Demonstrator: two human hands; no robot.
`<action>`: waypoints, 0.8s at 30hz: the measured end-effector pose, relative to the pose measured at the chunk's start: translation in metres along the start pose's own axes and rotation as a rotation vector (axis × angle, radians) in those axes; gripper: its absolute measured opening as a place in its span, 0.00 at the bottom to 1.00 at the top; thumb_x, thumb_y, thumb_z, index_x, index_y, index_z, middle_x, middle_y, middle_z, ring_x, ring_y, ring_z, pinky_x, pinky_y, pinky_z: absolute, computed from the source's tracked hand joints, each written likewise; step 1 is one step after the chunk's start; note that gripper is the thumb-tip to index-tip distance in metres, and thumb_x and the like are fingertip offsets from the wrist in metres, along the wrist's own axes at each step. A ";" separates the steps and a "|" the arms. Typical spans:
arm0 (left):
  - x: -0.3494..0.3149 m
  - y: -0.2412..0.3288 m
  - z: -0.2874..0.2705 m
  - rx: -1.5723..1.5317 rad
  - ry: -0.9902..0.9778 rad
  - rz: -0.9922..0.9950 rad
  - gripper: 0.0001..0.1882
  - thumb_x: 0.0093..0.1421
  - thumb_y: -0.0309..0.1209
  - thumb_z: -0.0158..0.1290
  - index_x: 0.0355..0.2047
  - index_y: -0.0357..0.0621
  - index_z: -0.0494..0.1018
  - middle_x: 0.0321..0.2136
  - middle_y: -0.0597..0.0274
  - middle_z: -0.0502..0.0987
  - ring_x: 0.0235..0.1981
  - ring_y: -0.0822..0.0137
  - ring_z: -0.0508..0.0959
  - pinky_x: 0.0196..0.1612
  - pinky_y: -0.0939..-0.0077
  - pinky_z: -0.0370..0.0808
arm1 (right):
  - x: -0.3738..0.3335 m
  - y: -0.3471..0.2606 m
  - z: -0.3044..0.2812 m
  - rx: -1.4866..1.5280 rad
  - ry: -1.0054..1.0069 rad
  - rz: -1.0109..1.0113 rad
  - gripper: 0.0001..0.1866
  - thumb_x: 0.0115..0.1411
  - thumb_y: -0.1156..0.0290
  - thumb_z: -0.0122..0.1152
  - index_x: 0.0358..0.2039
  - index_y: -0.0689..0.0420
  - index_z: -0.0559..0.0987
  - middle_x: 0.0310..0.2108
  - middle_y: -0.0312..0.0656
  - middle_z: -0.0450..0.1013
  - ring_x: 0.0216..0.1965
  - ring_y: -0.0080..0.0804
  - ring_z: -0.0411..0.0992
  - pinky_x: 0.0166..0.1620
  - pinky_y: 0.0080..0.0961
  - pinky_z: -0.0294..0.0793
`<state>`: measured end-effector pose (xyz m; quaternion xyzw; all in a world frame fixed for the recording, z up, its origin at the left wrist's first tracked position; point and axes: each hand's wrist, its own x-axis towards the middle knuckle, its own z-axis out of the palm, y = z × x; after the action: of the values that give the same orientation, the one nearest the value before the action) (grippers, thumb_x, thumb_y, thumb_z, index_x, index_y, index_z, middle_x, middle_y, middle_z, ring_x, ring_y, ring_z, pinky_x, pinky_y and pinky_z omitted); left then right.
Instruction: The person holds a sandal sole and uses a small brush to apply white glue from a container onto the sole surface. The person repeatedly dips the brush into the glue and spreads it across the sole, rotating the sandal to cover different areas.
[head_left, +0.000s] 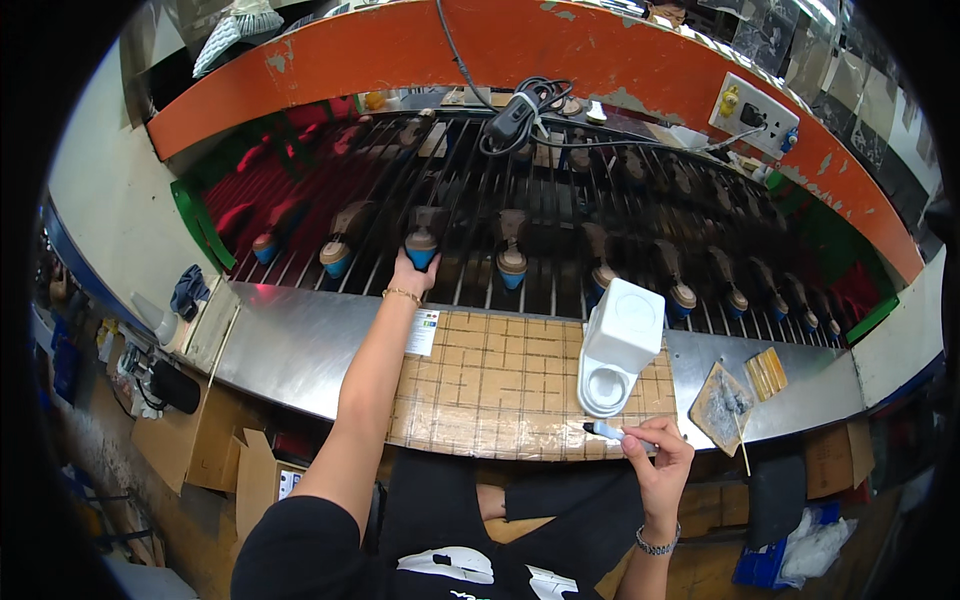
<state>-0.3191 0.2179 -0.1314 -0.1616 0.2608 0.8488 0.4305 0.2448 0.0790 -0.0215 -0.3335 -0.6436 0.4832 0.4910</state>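
My left hand (417,272) reaches to the front edge of a dark rack of bars (470,270). Its fingers wrap round the blue end of a shoe last (422,242) with a brown upper on it. In my right hand (660,462) is a small brush (606,430) with a pale handle and dark bristles, pinched between thumb and fingers. Just beyond the brush stands a white plastic dispenser (628,318) with a round cup at its base. It rests on a taped cardboard sheet (480,370) marked with a grid.
More lasted shoes (512,262) line the bars on both sides. An orange beam (380,72) crosses above, with a coiled black cable (520,115) and a socket panel (752,115). A stained pad (722,408) with a stick lies right. Cardboard boxes (205,430) stand lower left.
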 end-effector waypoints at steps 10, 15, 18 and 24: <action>-0.162 -0.157 0.083 1.434 -0.509 0.553 0.34 0.53 0.53 0.64 0.46 0.33 0.79 0.51 0.44 0.79 0.52 0.56 0.79 0.55 0.69 0.72 | -0.007 0.032 0.005 0.159 0.096 0.188 0.10 0.67 0.78 0.58 0.46 0.67 0.81 0.34 0.33 0.71 0.34 0.14 0.66 0.37 0.13 0.64; -0.040 -0.179 0.054 2.139 -0.454 0.924 0.39 0.49 0.55 0.64 0.53 0.39 0.76 0.46 0.41 0.80 0.53 0.44 0.77 0.57 0.56 0.72 | -0.006 0.015 0.036 0.110 0.012 0.080 0.11 0.63 0.75 0.66 0.45 0.65 0.83 0.37 0.35 0.73 0.36 0.17 0.71 0.40 0.14 0.70; -0.048 -0.172 0.073 2.032 -0.463 0.717 0.32 0.48 0.47 0.66 0.47 0.34 0.78 0.44 0.41 0.81 0.49 0.47 0.80 0.52 0.57 0.75 | -0.005 0.007 0.011 -0.166 0.114 0.012 0.10 0.61 0.73 0.68 0.43 0.61 0.85 0.38 0.41 0.78 0.38 0.24 0.75 0.43 0.21 0.73; -0.145 -0.058 0.085 0.885 -0.626 -0.133 0.19 0.67 0.40 0.52 0.54 0.48 0.74 0.50 0.55 0.76 0.52 0.57 0.76 0.56 0.50 0.76 | -0.003 0.002 -0.037 -0.347 0.191 0.098 0.12 0.61 0.73 0.67 0.46 0.59 0.85 0.30 0.38 0.78 0.33 0.22 0.71 0.39 0.20 0.69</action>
<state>-0.1924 0.2017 -0.0077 0.2792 0.4417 0.6364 0.5674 0.2809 0.0874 -0.0221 -0.4883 -0.6507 0.3546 0.4609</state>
